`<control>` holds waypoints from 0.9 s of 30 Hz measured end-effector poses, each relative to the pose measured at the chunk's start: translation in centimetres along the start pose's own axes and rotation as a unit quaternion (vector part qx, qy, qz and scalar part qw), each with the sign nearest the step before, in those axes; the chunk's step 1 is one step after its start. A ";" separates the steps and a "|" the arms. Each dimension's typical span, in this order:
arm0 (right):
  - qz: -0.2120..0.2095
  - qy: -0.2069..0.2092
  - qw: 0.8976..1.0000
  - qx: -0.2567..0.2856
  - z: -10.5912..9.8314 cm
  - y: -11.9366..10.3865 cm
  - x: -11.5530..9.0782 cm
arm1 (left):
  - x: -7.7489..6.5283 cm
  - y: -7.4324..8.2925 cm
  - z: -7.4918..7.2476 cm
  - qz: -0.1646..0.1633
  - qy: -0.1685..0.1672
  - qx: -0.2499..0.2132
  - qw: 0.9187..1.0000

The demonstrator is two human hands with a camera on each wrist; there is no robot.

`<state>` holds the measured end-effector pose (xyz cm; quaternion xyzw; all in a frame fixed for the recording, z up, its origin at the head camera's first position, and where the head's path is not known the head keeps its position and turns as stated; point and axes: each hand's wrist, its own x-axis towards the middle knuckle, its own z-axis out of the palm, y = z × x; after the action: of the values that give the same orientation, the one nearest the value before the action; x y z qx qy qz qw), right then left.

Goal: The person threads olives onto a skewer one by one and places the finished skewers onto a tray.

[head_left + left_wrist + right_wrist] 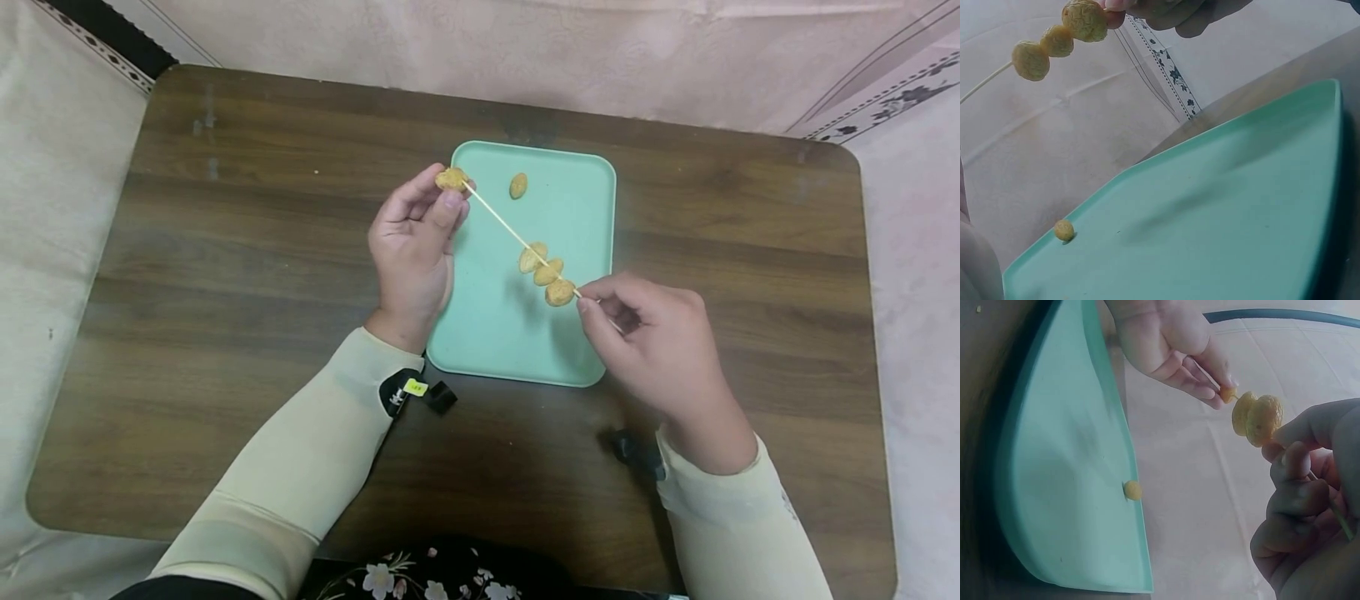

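A thin wooden skewer slants over the tray, with three wrinkled yellow fruits bunched near its lower right end. My right hand pinches the skewer between thumb and forefinger, right below the lowest of these fruits. Another yellow fruit is held in the fingers and thumb of my left hand, at the skewer's far end. In the right wrist view, the skewer's tail runs back under the right palm. One loose yellow fruit lies on the tray.
The mint-green tray with a low rim sits on a dark wooden table with rounded corners. Pale patterned cloth surrounds the table. A small black device sticks out from the left wrist, and another from the right.
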<state>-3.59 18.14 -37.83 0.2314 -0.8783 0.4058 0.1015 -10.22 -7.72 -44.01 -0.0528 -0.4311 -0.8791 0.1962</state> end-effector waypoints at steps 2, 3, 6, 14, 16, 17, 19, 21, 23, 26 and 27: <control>-0.002 0.001 1.000 0.002 0.0 0.0 0.0 | 0.0 0.0 0.0 0.001 0.003 0.004 1.000; -0.003 0.001 1.000 0.002 0.0 0.0 0.0 | 0.0 0.0 0.0 0.001 0.005 0.007 1.000; -0.005 0.002 1.000 0.002 0.0 0.1 0.0 | 0.1 0.0 -0.1 -0.002 0.012 0.012 1.000; -0.008 0.002 1.000 -0.004 -0.1 0.2 0.0 | 0.3 0.0 -0.3 0.029 0.015 0.064 0.997; -0.007 0.000 1.000 -0.006 -0.2 0.2 0.0 | 0.3 0.0 -0.4 0.053 0.012 0.100 0.993; -0.008 0.001 1.000 -0.007 -0.2 0.2 0.0 | 0.4 -0.1 -0.5 0.068 0.010 0.118 0.991; -0.008 0.001 1.000 -0.010 -0.3 0.1 0.0 | 0.5 -0.2 -0.6 0.098 0.006 0.149 0.984; -0.008 0.002 1.000 -0.011 -0.3 0.0 0.0 | 0.6 -0.2 -0.6 0.121 -0.002 0.163 0.979; -0.009 0.007 1.000 -0.009 -0.2 0.0 0.1 | 0.6 -0.3 -0.6 0.134 -0.008 0.172 0.976; -0.007 0.009 1.000 -0.006 0.0 -0.1 0.1 | 0.5 -0.3 -0.4 0.134 -0.015 0.171 0.976; -0.006 0.009 1.000 -0.003 0.1 -0.2 0.1 | 0.4 -0.4 -0.4 0.130 -0.016 0.168 0.977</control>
<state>-3.59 17.96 -37.74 0.2329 -0.8773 0.4042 0.1128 -10.73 -7.95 -44.40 -0.0890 -0.5651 -0.7601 0.3081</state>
